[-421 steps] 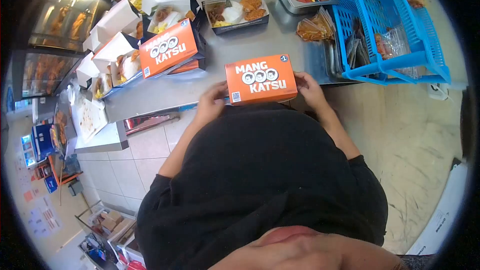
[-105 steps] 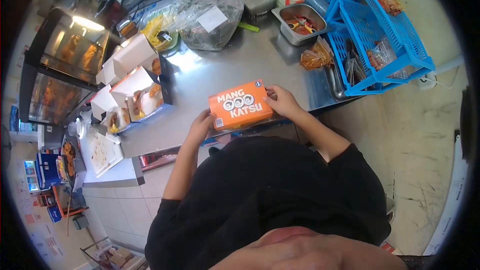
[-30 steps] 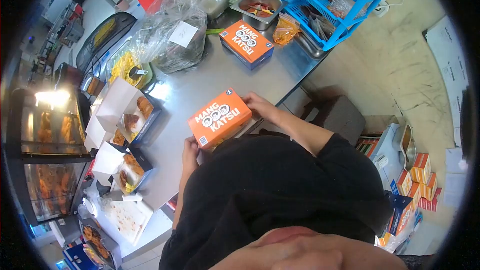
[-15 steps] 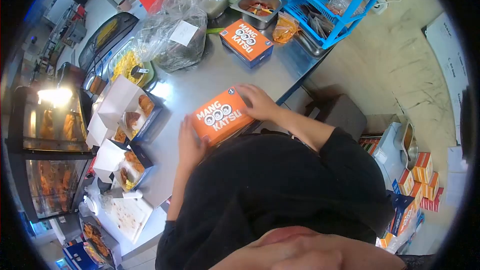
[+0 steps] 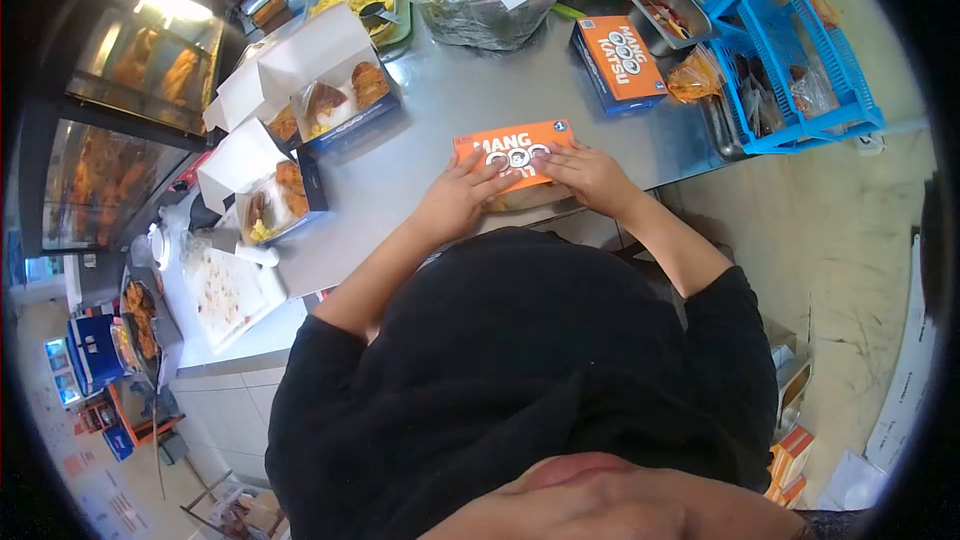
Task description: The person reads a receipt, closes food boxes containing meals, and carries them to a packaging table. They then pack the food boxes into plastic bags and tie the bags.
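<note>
An orange takeaway box [image 5: 555, 132] with white "MANG KATSU" lettering rests at the table's front edge, right before my body. My left hand [image 5: 462, 195] grips its front left side, fingers reaching over the lid. On the front right, my right hand [image 5: 597, 178] holds it the same way. Under the lid's front edge a pale, yellowish strip shows, so the lid looks slightly raised there. Further back stands a closed box [image 5: 628, 58] of the same print. To the left, two boxes, the rear one [image 5: 350, 130] and the front one [image 5: 310, 195], stand with lids up, holding fried pieces and rice.
A tray of yellow food [image 5: 400, 35] and a plastic-wrapped bowl [image 5: 480, 15] stand at the back. Blue baskets [image 5: 815, 125] and a metal pan [image 5: 690, 15] are at back right. A lit food warmer [image 5: 75, 105] and a stained white board [image 5: 235, 290] lie left.
The view has turned, shifting things across it. My hands have moved from the box's sides onto its front and lid. The lid's front edge now shows a gap with contents beneath.
</note>
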A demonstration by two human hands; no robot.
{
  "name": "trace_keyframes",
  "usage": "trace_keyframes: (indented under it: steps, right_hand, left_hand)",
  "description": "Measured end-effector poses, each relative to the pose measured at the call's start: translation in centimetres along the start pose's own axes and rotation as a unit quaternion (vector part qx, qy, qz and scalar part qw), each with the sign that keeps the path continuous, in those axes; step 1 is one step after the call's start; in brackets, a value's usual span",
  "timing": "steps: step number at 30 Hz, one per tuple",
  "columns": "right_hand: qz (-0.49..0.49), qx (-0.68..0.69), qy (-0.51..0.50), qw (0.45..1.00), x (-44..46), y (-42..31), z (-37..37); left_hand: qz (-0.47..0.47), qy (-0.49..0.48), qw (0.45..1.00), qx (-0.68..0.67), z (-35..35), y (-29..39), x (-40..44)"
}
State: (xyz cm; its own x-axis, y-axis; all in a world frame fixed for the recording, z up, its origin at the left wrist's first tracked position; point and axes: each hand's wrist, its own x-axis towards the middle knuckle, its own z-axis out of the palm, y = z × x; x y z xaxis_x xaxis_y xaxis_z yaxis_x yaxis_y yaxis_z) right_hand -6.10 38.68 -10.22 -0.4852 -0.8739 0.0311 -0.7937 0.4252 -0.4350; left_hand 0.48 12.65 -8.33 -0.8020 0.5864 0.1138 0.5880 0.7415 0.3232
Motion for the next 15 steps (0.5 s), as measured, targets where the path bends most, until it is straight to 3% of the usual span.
trace_keyframes:
  steps: [3,5,7,8,9,10,12,13,14,15]
  right_hand:
    - [0.008,0.025,-0.027,0.999,-0.3,0.0,-0.5]
    - [0.023,-0.039,-0.046,0.998,0.3,-2.8,-3.0]
    - [0.038,-0.103,-0.009,0.994,3.1,-3.2,-2.8]
    - [0.061,-0.105,-0.056,0.991,4.6,-3.4,-3.1]
    - [0.081,-0.111,-0.101,0.985,5.6,-3.3,-3.7]
    - [0.082,-0.086,-0.075,0.99,5.9,-3.2,-4.1]
    - [0.13,-0.039,-0.088,0.987,5.9,-3.1,-6.2]
    - [0.182,0.009,-0.104,0.978,5.6,-2.6,-7.3]
    - [0.15,0.039,-0.047,0.987,4.9,-1.3,-8.2]
    - [0.151,0.048,0.005,0.987,4.1,0.3,-9.1]
  left_hand:
    - [0.021,0.0,1.0,0.005,0.2,0.4,-0.8]
    - [0.045,-0.002,0.999,0.017,0.0,-0.2,-0.3]
    - [0.077,0.011,0.995,-0.059,0.0,-0.4,-0.1]
    - [0.079,0.01,0.995,-0.06,-0.1,-0.8,-0.1]
    - [0.026,0.016,0.989,-0.143,-0.5,-1.5,0.1]
    - [-0.028,0.022,0.974,-0.222,-1.1,-2.6,0.3]
    - [-0.067,0.21,0.972,-0.08,-2.8,-6.1,0.0]
    - [-0.128,0.234,0.964,-0.011,-3.9,-7.8,-0.2]
    - [-0.189,0.255,0.947,0.054,-4.7,-9.2,-0.5]
    - [-0.194,0.257,0.945,0.052,-4.4,-10.4,-1.3]
